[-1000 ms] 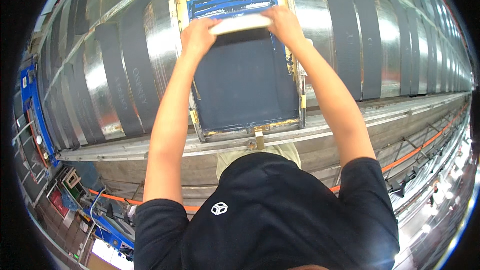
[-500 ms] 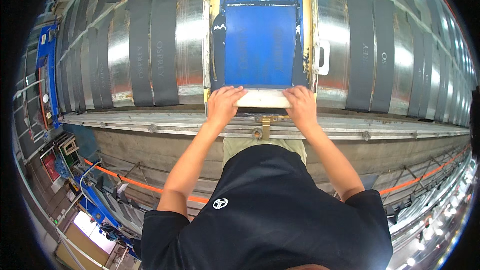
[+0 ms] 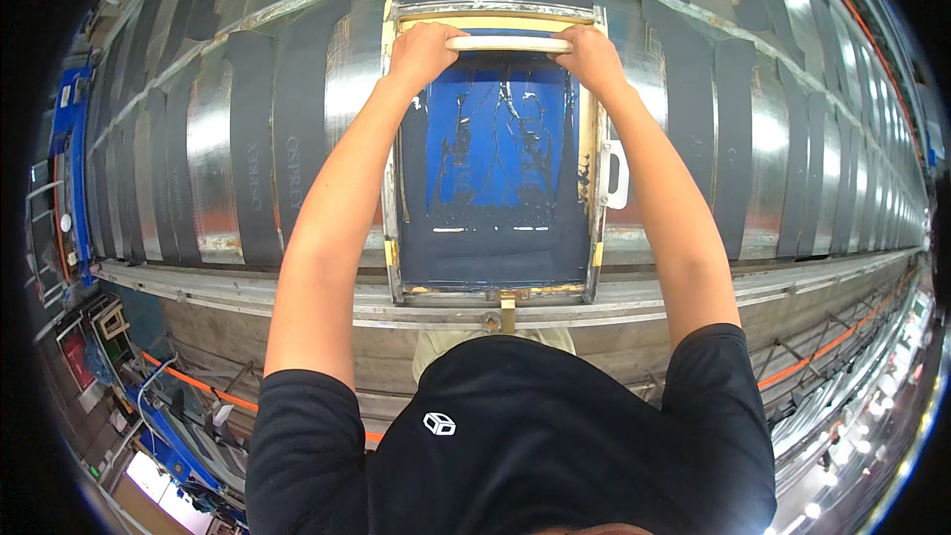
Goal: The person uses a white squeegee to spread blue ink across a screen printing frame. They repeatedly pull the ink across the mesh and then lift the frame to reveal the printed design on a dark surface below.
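Observation:
My left hand (image 3: 423, 53) and my right hand (image 3: 589, 59) grip either end of a cream squeegee (image 3: 507, 44) at the far end of a rectangular screen frame (image 3: 393, 267), whose rim is metal with yellow edging. Inside it, the blue screen (image 3: 475, 149) carries dark, wet streaks below the squeegee, and a band of dark ink (image 3: 475, 263) lies along the near end. A white handle (image 3: 615, 173) sticks out from the frame's right side, beside my right forearm.
A long metal bed (image 3: 208, 198) runs left and right, bearing rows of dark cut panels (image 3: 253, 144). A rail (image 3: 644, 302) runs along its near edge, with an orange bar (image 3: 802, 362) lower down. Blue equipment (image 3: 69, 159) stands at the far left.
The squeegee was at the far end, came down to the near end, and is back at the far end in both hands. The dark ink covering the screen has given way to streaked blue.

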